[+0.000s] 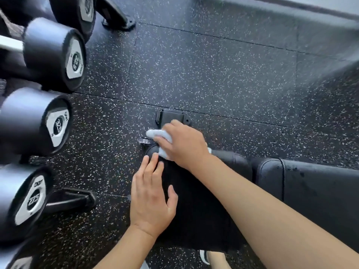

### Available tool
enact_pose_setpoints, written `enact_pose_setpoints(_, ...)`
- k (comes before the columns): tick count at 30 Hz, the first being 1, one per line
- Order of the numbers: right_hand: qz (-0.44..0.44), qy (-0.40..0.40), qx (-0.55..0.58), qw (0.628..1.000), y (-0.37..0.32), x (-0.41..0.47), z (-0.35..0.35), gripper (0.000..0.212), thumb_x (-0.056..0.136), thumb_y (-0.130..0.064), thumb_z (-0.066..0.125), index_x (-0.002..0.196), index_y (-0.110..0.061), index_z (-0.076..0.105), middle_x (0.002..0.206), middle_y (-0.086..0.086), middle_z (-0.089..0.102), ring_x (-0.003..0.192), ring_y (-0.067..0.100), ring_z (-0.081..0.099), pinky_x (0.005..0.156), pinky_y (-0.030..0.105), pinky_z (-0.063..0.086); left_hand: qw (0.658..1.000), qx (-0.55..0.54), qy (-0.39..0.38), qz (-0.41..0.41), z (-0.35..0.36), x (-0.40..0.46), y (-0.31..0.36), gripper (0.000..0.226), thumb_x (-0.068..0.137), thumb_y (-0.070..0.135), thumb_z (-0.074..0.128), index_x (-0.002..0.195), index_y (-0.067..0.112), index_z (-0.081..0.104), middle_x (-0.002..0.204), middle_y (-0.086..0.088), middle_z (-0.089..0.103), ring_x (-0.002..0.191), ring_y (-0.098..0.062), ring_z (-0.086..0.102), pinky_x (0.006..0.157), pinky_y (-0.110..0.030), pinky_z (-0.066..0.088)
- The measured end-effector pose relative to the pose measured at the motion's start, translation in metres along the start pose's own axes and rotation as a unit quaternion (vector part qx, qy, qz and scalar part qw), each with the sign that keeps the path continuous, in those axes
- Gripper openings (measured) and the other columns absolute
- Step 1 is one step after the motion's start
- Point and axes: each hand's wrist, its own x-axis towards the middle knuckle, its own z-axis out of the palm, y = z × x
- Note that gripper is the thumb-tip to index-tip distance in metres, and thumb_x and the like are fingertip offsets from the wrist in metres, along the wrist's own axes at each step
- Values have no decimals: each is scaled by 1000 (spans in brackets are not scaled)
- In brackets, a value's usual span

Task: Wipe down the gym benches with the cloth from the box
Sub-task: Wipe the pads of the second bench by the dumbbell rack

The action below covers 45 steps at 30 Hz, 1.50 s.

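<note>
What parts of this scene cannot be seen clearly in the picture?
Head view only:
- White cloth: mostly covered by the right hand that grips it.
- Narrow end of the bench seat pad: hidden under that hand and cloth; left hand covers its left edge.
- Bench back pad: cut off by the right edge.
- Dumbbells: cut off at left; end numbers blurred.
- The box: not in view.
</note>
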Motion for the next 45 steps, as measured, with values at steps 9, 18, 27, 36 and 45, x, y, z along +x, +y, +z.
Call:
enact_pose_setpoints(9,-66,-137,96,984,69,-12,-29,37,102,-62,42,113,-34,63,96,-11,49,88,15,61,79,40,48,1000,-11,11,16,-1,3,3,62,90,26,55,145,-1,44,165,-18,36,156,-40,28,127,-48,25)
enact_pose_setpoints(18,-31,-197,125,972,111,-13,-34,37,101,-67,33,104,-38,56,95,-12,55,87,15,61,79,39,46,1000,-11,-1,25,2,5,1,69,84,23,56,146,-2,40,169,-12,26,156,-44,26,128,-47,21)
enact_pose_setpoints(27,-78,-198,184,960,38,33,-7,35,103,-57,42,98,-33,66,96,-12,57,89,20,61,71,38,47,1000,-14,1,23,4,5,-1,69,83,24,55,144,-3,41,163,-20,33,156,-45,26,128,-47,22)
enact_pose_setpoints(36,18,-199,109,974,171,-68,-67,31,101,-70,27,103,-54,54,96,-12,50,78,8,56,76,34,50,1000,-20,-6,21,4,5,-2,69,83,26,56,144,-3,41,171,-8,24,156,-43,25,129,-45,20)
enact_pose_setpoints(45,-63,-120,81,987,29,16,-13,38,106,-57,39,102,-28,63,91,-11,46,90,25,64,67,37,37,999,-30,-1,13,3,2,-2,67,86,27,57,145,-2,42,168,-12,30,157,-42,25,129,-46,21)
